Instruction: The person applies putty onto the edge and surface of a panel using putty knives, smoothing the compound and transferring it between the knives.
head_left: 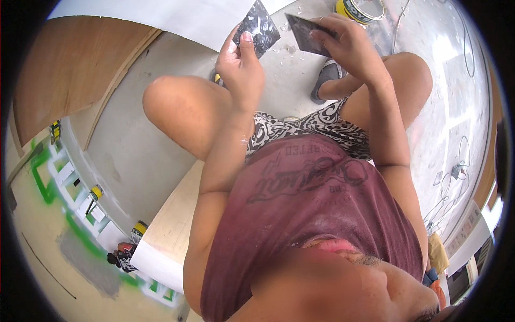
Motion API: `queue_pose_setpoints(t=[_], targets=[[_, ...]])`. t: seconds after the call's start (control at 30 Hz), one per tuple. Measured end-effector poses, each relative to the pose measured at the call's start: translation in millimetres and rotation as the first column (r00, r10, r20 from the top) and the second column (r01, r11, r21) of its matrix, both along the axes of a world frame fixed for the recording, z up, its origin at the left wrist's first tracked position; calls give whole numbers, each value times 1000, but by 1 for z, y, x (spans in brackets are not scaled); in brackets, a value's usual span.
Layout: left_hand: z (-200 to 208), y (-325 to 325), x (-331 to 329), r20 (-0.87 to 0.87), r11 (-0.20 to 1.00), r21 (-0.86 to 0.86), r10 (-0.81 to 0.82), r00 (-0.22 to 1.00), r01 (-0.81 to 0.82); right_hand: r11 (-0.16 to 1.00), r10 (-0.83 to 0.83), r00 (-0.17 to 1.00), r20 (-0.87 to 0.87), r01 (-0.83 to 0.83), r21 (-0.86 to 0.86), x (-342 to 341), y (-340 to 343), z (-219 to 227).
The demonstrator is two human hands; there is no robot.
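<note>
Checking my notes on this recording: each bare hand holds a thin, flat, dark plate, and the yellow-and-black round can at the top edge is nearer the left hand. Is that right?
Not quite: the head view shows that can nearer the right hand. The left hand does hold one plate, the right another plate.

The left dark plate looks glossy (if smeared), the brown panel smooth wood.

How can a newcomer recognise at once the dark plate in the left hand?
Start from the patterned shorts and follow the left forearm up to the left hand. The thin dark plate is there, one corner pointing upward in the picture. Bright whitish patches set it apart from the darker plate in the right hand.
</note>
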State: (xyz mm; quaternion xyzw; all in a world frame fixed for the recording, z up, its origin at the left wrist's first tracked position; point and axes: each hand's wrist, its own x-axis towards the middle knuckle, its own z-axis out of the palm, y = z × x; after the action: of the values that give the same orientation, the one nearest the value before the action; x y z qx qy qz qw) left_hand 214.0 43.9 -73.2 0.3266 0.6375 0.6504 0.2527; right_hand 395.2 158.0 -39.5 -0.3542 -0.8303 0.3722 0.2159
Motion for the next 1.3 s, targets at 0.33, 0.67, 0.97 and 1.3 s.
queue_pose_setpoints(t=[0.33,0.67,0.97,1.3], targets=[[1,-1,2,226,991,129,-72,972,43,966,-195,975,105,209,-151,1,6,2],[7,1,6,-17,1000,4,-18,1000,18,976,-52,998,-26,45,-211,-6,-6,-12],[11,2,3,3,998,53,29,1000,-29,935,-130,992,7,125,-332,5,10,2],[42,-19,-45,520,964,122,140,843,-236,629,-645,572,-507,20,-777,73,53,30]])
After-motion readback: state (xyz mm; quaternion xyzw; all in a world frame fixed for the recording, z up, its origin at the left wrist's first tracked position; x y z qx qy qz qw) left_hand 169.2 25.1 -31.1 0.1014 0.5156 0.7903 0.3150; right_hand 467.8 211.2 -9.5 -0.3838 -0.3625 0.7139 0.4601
